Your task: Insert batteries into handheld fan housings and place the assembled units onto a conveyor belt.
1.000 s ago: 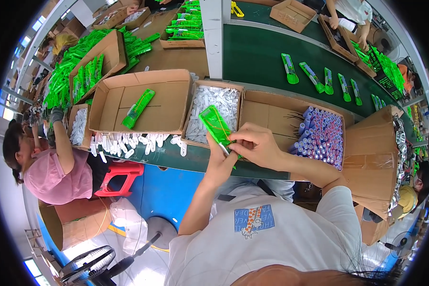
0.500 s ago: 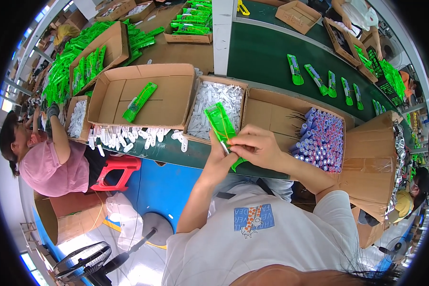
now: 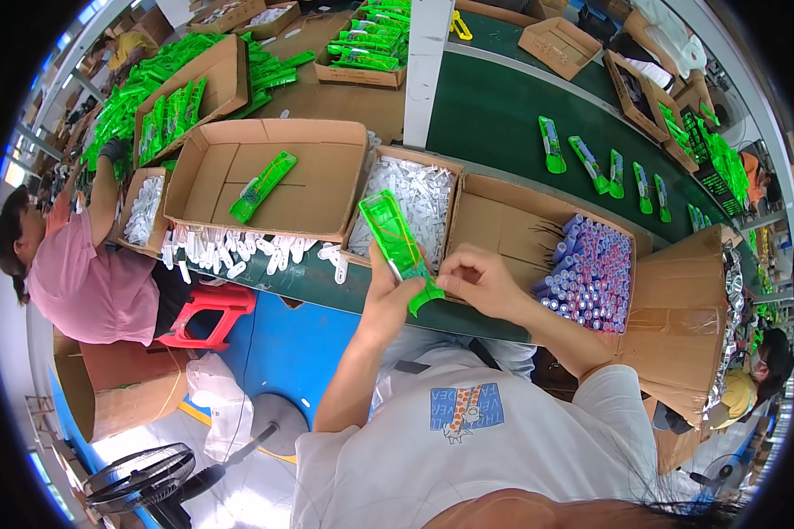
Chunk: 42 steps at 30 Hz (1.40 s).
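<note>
left hand (image 3: 386,298): fingers partly hidden behind bright green elongated plastic shell (image 3: 389,231) | right hand (image 3: 483,281): fingertip contact with shell too small to tell | heaped small white plastic pieces (image 3: 416,192): partly covered by shell | white short-sleeved shirt (image 3: 375,454): cut off by lower edge

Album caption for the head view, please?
Left hand holds a green casing, right hand at its near end, alongside boxed white parts and purple cylinders.
</note>
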{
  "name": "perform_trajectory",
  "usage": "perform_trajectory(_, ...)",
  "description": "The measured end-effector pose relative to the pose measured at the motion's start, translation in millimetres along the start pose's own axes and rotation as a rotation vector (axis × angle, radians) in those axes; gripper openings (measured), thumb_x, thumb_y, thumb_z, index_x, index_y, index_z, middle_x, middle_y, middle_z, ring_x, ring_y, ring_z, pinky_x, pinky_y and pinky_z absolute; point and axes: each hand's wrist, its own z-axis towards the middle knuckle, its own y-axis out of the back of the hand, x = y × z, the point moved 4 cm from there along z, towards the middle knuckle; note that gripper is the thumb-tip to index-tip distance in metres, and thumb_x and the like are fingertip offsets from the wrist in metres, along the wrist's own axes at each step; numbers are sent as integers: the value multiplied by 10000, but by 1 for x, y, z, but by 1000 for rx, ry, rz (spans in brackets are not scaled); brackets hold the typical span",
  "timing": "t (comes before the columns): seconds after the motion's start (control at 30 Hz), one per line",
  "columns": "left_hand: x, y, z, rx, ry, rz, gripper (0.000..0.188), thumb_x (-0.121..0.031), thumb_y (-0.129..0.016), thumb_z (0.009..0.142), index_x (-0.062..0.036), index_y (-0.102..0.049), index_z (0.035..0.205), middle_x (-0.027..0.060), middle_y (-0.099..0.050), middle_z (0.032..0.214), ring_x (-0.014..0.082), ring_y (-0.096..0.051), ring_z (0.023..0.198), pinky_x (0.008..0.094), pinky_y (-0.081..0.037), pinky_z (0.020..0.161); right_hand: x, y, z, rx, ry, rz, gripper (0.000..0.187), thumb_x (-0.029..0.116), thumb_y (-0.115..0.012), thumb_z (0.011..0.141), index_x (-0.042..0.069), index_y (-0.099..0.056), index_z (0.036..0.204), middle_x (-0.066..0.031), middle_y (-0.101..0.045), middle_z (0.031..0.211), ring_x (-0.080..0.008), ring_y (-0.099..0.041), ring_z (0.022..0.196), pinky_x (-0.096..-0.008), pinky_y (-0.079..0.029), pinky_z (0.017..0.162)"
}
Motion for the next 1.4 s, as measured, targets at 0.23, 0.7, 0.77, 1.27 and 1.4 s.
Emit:
perform_trajectory(0.23, 9, -27, -4, 153, 20, 105, 611, 92, -468, 833, -38, -246, 1387, 132, -550, 1123, 175, -595, 909, 305, -520, 746, 35, 19, 24, -232, -18, 150, 208, 164, -529, 972, 38, -543, 1136, -43, -517, 1070, -113, -524, 922, -279, -468, 741)
perform_trajectory(0.7, 19, -39, -23, 189, 162, 419, 681, 60, -485, 773, -14, -184, 1379, 121, -570, 878, 172, -593, 724, 293, -509, 627, 13, 24, 48, 102, -95, 86, 708, 582, -314, 975, 7, -643, 723, -88, -618, 693, -205, -578, 697, -334, -457, 721)
perform_trajectory(0.77, 21, -43, -22, 199, 166, 322, 676, 80, -474, 789, -25, -165, 1382, 136, -553, 934, 178, -589, 751, 301, -512, 644, 6, 27, 48, 77, -183, 168, 602, 533, -315, 998, 23, -617, 894, -64, -614, 864, -137, -543, 800, -292, -427, 734)
perform_trajectory(1.27, 13, -50, -18, 87, 32, 233, 527, -45, -429, 877, -21, -234, 1366, 134, -460, 1147, 184, -503, 987, 284, -442, 849, 38, 8, -19, -403, -73, 450, 23, 14, -685, 832, 19, -684, 855, -40, -584, 786, -71, -542, 591, -204, -407, 484)
perform_trajectory(1.4, 28, -35, -14, -33, -22, 187, 471, -180, -373, 917, -32, -275, 1353, 118, -487, 1115, 174, -511, 962, 287, -433, 861, 40, 1, -36, -521, 66, -42, 57, 34, -722, 786, 52, -669, 795, -32, -549, 706, -77, -514, 559, -259, -397, 450)
